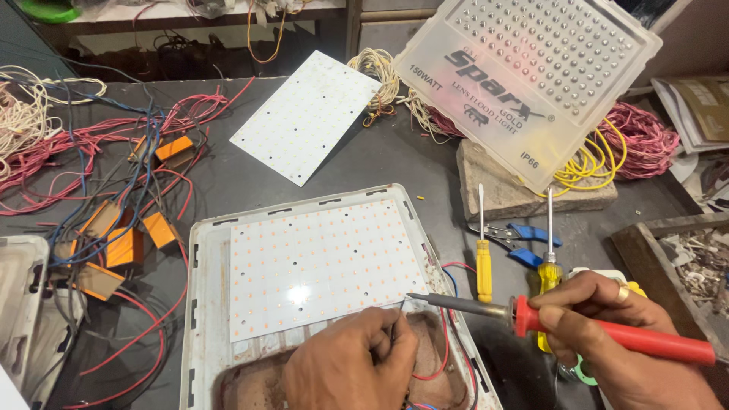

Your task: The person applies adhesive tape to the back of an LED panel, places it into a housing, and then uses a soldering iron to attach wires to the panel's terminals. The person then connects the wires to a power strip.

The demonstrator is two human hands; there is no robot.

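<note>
Pinching a thin wire at the lower edge of the white rectangular LED board (323, 266), the left hand (353, 364) is keeping its fingers together, while the right hand (607, 334) is clamping its fingers on the red-handled soldering iron (562, 323). Best touching only the joint. Beyond, two yellow-handled screwdrivers (483, 262) are lying on the dark matte surface (425, 163).

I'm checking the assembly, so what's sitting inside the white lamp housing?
Inside the white lamp housing lies a white LED board, with red wires near its lower right corner. The left hand covers the housing's lower part.
</note>
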